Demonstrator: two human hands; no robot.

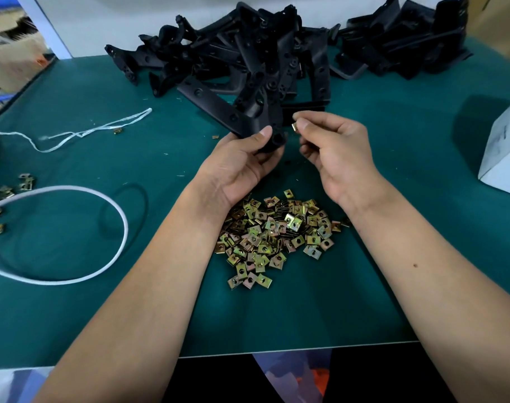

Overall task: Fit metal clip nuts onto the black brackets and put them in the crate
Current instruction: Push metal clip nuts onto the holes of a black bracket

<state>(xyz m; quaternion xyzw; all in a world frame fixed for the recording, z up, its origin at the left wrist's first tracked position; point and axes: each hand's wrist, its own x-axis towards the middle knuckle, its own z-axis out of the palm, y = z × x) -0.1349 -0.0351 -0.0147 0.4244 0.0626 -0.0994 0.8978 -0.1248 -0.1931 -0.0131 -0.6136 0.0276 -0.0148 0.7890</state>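
the left hand (236,167) grips a black bracket (265,123), the right hand (332,152) pinches a clip nut (294,127) just beside it, above a nut pile (274,237) on the green table (102,158).

The setting is a light-assembly workstation in a workshop or small factory. A green work mat (108,91) covers the bench; bulk black brackets (248,53) are heaped beyond the hands, and loose clip nuts (274,231) are piled below them. Cardboard cartons (12,53) stand far left.
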